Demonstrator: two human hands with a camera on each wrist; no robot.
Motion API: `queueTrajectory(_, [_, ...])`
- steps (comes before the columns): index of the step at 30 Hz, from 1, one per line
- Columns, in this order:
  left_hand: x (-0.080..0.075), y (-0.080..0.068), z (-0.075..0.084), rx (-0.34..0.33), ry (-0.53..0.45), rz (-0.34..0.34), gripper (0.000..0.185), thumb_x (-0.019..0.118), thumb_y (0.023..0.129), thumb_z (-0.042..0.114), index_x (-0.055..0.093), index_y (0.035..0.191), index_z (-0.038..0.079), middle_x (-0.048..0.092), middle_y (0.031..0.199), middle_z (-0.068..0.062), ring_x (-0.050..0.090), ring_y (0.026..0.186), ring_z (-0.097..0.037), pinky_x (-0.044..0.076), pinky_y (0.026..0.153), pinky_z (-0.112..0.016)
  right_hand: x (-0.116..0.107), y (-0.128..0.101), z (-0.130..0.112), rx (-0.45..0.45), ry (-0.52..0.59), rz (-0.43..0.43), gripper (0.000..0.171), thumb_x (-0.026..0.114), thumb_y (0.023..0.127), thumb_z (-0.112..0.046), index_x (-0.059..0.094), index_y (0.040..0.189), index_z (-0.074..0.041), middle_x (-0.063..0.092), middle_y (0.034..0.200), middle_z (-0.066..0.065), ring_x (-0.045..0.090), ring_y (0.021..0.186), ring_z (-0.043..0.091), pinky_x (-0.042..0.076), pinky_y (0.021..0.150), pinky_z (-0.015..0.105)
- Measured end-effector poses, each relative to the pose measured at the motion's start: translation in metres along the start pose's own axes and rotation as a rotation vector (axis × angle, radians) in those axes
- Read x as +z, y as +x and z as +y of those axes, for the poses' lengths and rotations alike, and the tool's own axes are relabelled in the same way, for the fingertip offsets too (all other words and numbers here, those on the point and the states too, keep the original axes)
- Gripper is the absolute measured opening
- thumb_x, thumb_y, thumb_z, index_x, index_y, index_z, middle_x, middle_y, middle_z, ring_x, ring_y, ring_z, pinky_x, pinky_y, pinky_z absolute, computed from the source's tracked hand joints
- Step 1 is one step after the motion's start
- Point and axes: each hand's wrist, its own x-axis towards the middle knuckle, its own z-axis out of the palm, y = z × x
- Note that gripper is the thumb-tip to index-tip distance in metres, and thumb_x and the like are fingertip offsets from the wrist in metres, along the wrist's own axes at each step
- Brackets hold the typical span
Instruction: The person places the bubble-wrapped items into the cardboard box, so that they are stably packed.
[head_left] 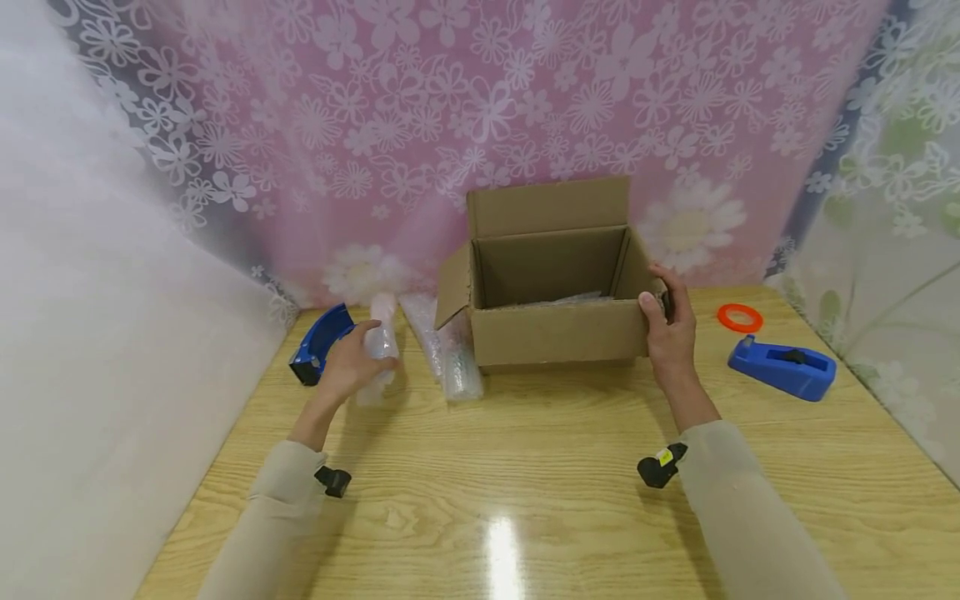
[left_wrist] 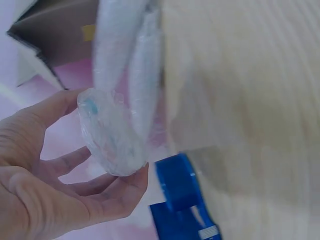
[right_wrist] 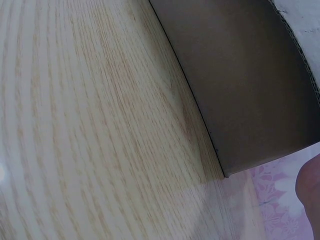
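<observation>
The cardboard box (head_left: 551, 329) stands open near the far edge of the tabletop (head_left: 525, 467), its flaps turned up and out, the back flap upright against the flowered curtain (head_left: 480, 108). Inside I see only something clear and crinkled lying on the bottom; I cannot tell what it is. My right hand (head_left: 666, 329) grips the box's right front corner, thumb on the front wall and fingers curled round onto the side.

My left hand (head_left: 352, 362) holds a bubble-wrap roll (head_left: 378, 346) toward the far left of the tabletop. The roll's long axis runs roughly from the near edge to the far edge, its far end lifted and pointing at the curtain. In the left wrist view my fingers (left_wrist: 75, 195) curl loosely round its near end, thumb on one side, fingertips under the rounded end.

Two more bubble-wrap bundles (head_left: 446, 350) lie just beside the box's left flap, their long axes also running near to far.

A blue tape dispenser (head_left: 321, 342) sits at the far left corner, just beside my left hand. A second blue dispenser (head_left: 782, 367) rests near the right edge, with an orange tape ring (head_left: 739, 317) lying flat just behind it.
</observation>
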Motion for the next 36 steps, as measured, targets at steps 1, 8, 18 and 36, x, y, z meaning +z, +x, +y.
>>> queueTrajectory(1, [-0.004,-0.001,0.002,0.009,-0.008,0.006,0.085,0.080,0.091,0.032,0.036,0.161,0.011,0.039,0.162,-0.024,0.035,0.147,-0.049,0.036,0.113,-0.067,0.000,0.000,0.000,0.002,-0.003,0.000,0.044,0.060,0.103,-0.006,0.054,0.146,-0.001,0.043,0.160,0.016,0.036,0.149,0.017,0.032,0.115,0.020])
queueTrajectory(8, [-0.024,-0.006,0.020,0.066,-0.031,0.028,0.085,0.079,0.091,0.034,0.036,0.162,0.013,0.033,0.165,-0.023,0.035,0.147,-0.049,0.038,0.111,-0.068,0.000,-0.001,-0.002,0.013,-0.006,-0.001,0.044,0.060,0.103,-0.007,0.054,0.146,-0.003,0.043,0.161,0.013,0.035,0.149,0.017,0.034,0.112,0.019])
queueTrajectory(18, [-0.038,-0.011,0.050,0.134,-0.066,0.097,0.077,0.081,0.091,0.037,0.046,0.157,0.020,0.047,0.157,-0.022,0.045,0.143,-0.044,0.045,0.106,-0.065,-0.001,-0.001,0.002,0.018,0.013,0.000,0.044,0.061,0.103,-0.008,0.055,0.146,-0.004,0.044,0.161,0.009,0.037,0.147,0.017,0.035,0.111,0.019])
queueTrajectory(36, [-0.039,-0.007,0.110,0.442,-0.202,0.174,0.061,0.085,0.087,0.023,0.063,0.144,0.017,0.059,0.148,-0.007,0.054,0.136,-0.031,0.047,0.110,-0.050,-0.002,-0.001,0.000,-0.001,-0.018,-0.011,0.045,0.060,0.103,-0.010,0.053,0.148,-0.004,0.041,0.162,0.013,0.036,0.148,0.018,0.033,0.112,0.023])
